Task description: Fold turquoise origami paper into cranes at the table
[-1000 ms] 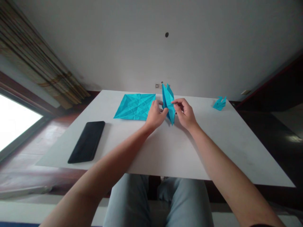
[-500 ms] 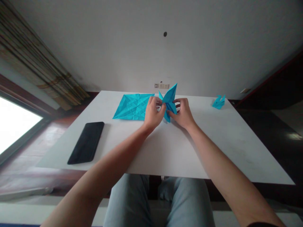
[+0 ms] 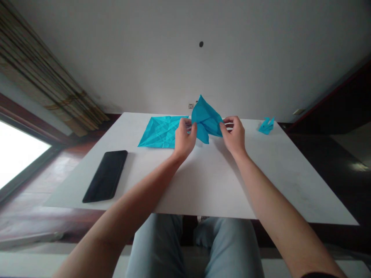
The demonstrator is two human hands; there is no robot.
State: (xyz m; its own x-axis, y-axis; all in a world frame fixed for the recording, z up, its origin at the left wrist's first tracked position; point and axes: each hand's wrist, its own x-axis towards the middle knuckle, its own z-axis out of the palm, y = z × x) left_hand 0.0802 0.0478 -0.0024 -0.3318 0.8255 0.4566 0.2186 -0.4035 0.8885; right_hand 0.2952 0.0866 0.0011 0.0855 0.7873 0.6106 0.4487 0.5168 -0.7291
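Between my two hands is a partly opened piece of folded blue origami paper (image 3: 205,116), held just above the table with one corner pointing up. My left hand (image 3: 184,139) pinches its left edge between thumb and fingers. At the lower right corner, my right hand (image 3: 234,134) grips the paper with thumb and fingertips. A creased blue sheet (image 3: 160,132) lies flat to the left, its right end partly covered by my left hand.
A small folded blue paper figure (image 3: 266,126) stands at the table's back right. On the left lies a black smartphone (image 3: 106,175). The white table (image 3: 208,185) reaches back to a wall with a socket (image 3: 191,105).
The folded paper has been spread wider and turned, showing a broad face. My right hand has moved right, away from my left, which has shifted slightly left.
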